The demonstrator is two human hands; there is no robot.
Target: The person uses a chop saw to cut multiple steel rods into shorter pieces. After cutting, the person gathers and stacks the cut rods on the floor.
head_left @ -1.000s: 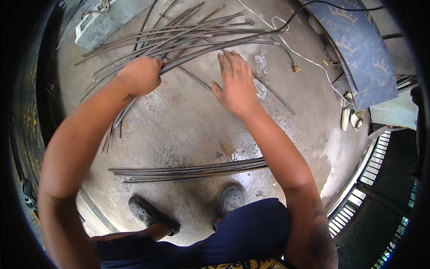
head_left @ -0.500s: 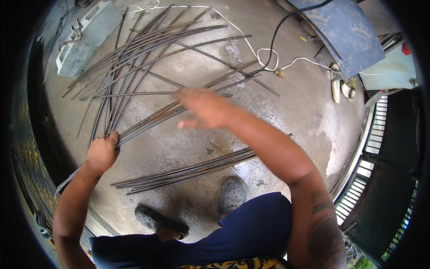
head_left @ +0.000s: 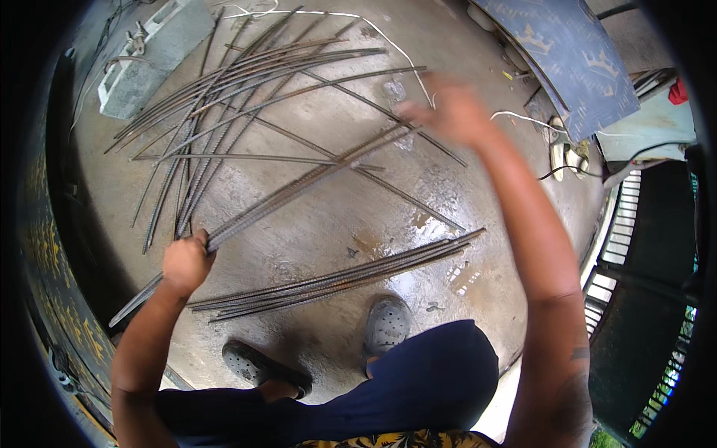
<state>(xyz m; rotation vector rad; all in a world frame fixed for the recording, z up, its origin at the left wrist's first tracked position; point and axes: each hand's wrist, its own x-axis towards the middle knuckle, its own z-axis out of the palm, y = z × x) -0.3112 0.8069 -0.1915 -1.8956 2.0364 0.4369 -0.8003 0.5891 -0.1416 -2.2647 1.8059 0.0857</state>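
My left hand is closed around a bundle of ribbed steel rebar rods. The rods slant from low on the left, behind my hand, up toward the middle right. Close to their far end is my right hand, raised and smeared by motion, so its fingers are unclear. A loose, crisscrossed pile of rebar lies on the concrete floor beyond my left hand. Nearer my feet, a neat row of several rebar rods lies side by side.
A grey concrete block with a clamp-like metal piece stands far left. A white cord runs along the back. At right are a blue printed board, a black cable and pale shoes. Wet patches shine on the floor.
My right hand has swung up and right, away from the middle of the held rods. The black cable has shifted to the right. My left hand has moved slightly right with the bundle.
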